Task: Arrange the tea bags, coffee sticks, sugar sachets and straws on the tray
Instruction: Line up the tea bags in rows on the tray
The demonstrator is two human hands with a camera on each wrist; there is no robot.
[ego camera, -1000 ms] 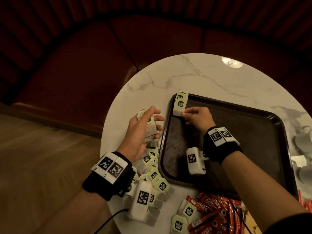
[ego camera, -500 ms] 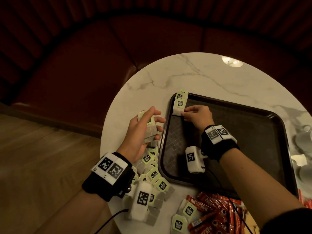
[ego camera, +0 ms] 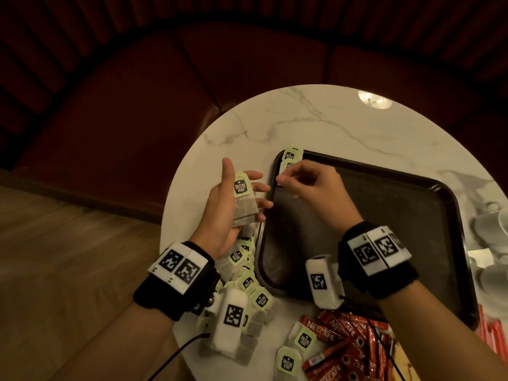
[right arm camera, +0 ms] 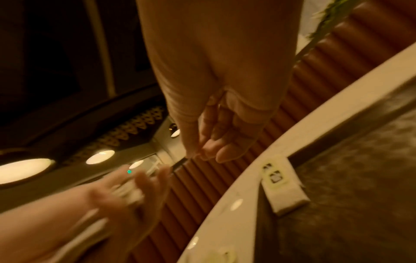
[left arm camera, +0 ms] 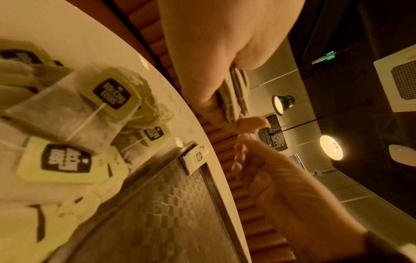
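Observation:
My left hand [ego camera: 245, 177] lies palm up left of the tray, cupping a small stack of tea bags [ego camera: 243, 200] with green tags; its thumb stands lifted off the stack. In the left wrist view the stack [left arm camera: 234, 96] sits edge-on against the palm. My right hand [ego camera: 283, 180] hovers over the tray's left rim, close to the left fingers, loosely curled and holding nothing [right arm camera: 202, 153]. Two tea bags [ego camera: 290, 160] lie overlapped in the far left corner of the dark tray [ego camera: 384, 215], also seen as tea bags [right arm camera: 279, 188].
A loose pile of tea bags [ego camera: 247, 281] lies on the marble table [ego camera: 316, 119] under my left wrist. Red Nescafe coffee sticks [ego camera: 341, 342] are heaped at the near edge. White cups [ego camera: 492, 221] stand right of the tray. A dark red sofa curves behind.
My right hand has let go of the tea bag laid in the tray corner and drawn left towards the left hand. The left hand has turned palm up and its thumb has lifted off the stack.

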